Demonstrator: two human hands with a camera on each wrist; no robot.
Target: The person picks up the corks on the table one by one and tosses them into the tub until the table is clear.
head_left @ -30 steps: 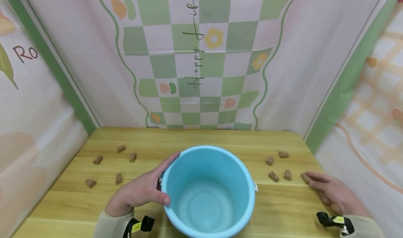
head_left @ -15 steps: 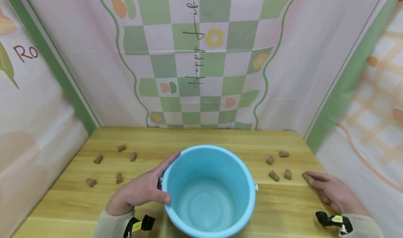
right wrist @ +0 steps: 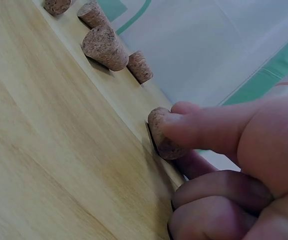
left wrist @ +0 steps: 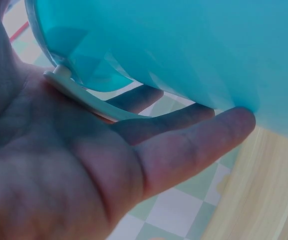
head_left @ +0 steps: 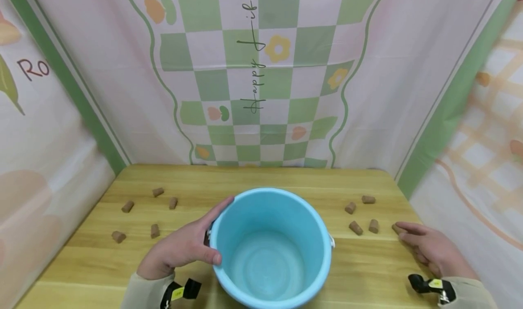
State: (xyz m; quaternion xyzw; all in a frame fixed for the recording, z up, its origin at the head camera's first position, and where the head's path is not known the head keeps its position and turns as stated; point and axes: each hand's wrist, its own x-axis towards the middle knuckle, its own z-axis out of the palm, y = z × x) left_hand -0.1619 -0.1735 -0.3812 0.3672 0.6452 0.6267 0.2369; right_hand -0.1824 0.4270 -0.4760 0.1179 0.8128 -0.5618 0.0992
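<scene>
A light blue bucket (head_left: 269, 254) stands upright at the near middle of the table, nothing inside it. My left hand (head_left: 185, 247) holds its left side, thumb over the rim and fingers along the outer wall. Beside that palm, the white handle (left wrist: 96, 102) hangs from its pivot in the left wrist view. At the table's right, my right hand (head_left: 435, 252) pinches a cork stopper (right wrist: 159, 131) between thumb and index finger, close against the tabletop. The other right fingers are curled under, partly hidden in the head view.
Several cork stoppers (head_left: 356, 228) lie loose between the bucket and my right hand. More corks (head_left: 155, 231) are scattered on the left of the wooden table (head_left: 261, 177). Printed curtains (head_left: 269, 82) hang behind the table and along both sides.
Both hands and the bucket stay almost in place. The right fingers have closed in a little over the cork, covering more of it.
</scene>
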